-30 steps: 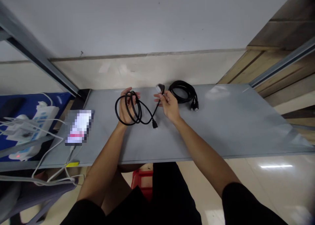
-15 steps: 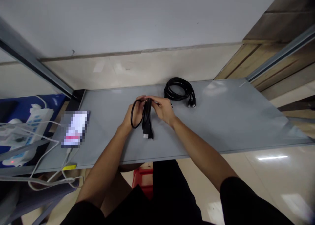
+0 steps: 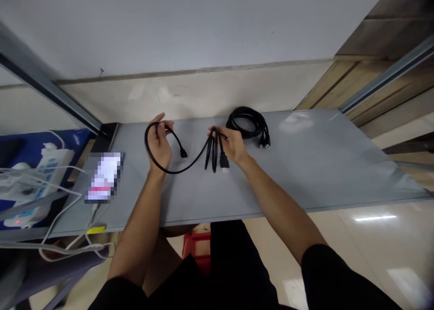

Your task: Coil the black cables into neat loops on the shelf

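A black cable [image 3: 176,171] stretches between my two hands above the grey tabletop [image 3: 288,174]. My left hand [image 3: 159,145] grips it near one end, thumb against the fingers, and from there a short length hangs down to a black plug [image 3: 183,153]. Several folded strands drop from my right hand [image 3: 232,143], which pinches them at the top. Beside these strands hangs the other plug [image 3: 224,161], black with a pale tip. Behind my right hand lies a second black cable [image 3: 247,120], coiled, its plug ends pointing toward me.
On the left of the table a phone [image 3: 104,178] with a blurred screen is plugged into a white cord. Farther left, a white power strip [image 3: 50,174] and tangled white cords rest on a blue surface. A wall rises behind the table; metal posts frame both sides.
My hands have moved apart, the left going left and the right slightly right. The bundled cable has loosened, with one length now drawn out between them.
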{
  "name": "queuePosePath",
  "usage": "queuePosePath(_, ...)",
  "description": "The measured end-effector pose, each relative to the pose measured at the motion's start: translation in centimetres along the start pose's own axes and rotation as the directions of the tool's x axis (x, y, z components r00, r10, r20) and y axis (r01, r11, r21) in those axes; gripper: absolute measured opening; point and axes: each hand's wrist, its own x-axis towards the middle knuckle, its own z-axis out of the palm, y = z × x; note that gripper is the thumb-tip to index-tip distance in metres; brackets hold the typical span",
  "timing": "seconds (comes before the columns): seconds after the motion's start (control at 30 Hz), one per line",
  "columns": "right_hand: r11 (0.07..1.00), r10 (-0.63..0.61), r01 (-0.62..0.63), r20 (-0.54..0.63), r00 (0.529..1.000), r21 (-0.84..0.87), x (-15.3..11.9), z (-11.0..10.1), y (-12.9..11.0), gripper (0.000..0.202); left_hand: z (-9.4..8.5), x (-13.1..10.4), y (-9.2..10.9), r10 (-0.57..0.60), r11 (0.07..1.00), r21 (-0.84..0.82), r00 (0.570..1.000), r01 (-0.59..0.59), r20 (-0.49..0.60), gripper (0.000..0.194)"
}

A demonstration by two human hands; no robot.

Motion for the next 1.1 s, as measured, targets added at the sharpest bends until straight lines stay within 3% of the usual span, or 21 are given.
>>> queuePosePath(0.13, 0.999, 0.007, -0.003, 0.093, 0.996, -0.037, -0.1, 0.4, 0.8, 0.053, 0.9, -1.1, -0.9, -0.112, 0.994, 0.024, 0.978, 0.109, 0.174, 0.044)
queuePosePath(0.27, 1.0, -0.005, 0.006, 0.03, 1.0, -0.026, 0.2, 0.4, 1.7, 0.056, 1.2, -1.6, -2.3, -0.19, 0.981, 0.029, 0.919, 0.192, 0.346, 0.048)
queuePosePath(0.37, 0.997, 0.033, -0.03, -0.055, 0.998, 0.068, 0.6, 0.1, 2.2, 0.058, 1.0, -1.5, -2.6, -0.273, 0.96, 0.044, 0.88, 0.278, 0.39, 0.047)
queuePosePath(0.47, 0.987, 0.093, -0.075, -0.124, 0.988, 0.139, 1.3, -0.8, 2.7, 0.055, 0.6, -0.9, -2.2, -0.312, 0.948, 0.027, 0.904, 0.318, 0.292, 0.043)
queuePosePath(0.6, 0.968, 0.181, -0.135, -0.215, 0.96, 0.213, 2.5, -2.9, 3.8, 0.06, -0.3, 0.2, -1.3, -0.199, 0.979, -0.039, 0.979, 0.201, 0.048, 0.04)
queuePosePath(0.73, 0.962, 0.214, -0.151, -0.284, 0.935, 0.229, 3.2, -4.9, 4.3, 0.078, -1.3, 1.0, -0.9, -0.16, 0.985, -0.084, 0.979, 0.151, -0.122, 0.048)
queuePosePath(0.83, 0.951, 0.234, -0.149, -0.318, 0.919, 0.272, 3.1, -5.1, 3.9, 0.065, -1.6, 1.1, -0.8, -0.184, 0.982, -0.072, 0.972, 0.176, -0.145, 0.053)
queuePosePath(0.97, 0.934, 0.271, -0.15, -0.37, 0.888, 0.324, 2.2, -3.8, 2.2, 0.057, -0.8, 0.5, -0.5, -0.261, 0.965, 0.014, 0.965, 0.261, 0.0, 0.056)
queuePosePath(1.1, 0.954, 0.225, -0.159, -0.253, 0.941, 0.256, 1.2, -1.3, 0.4, 0.044, 0.6, -0.8, -0.3, -0.312, 0.948, 0.038, 0.904, 0.315, 0.294, 0.057)
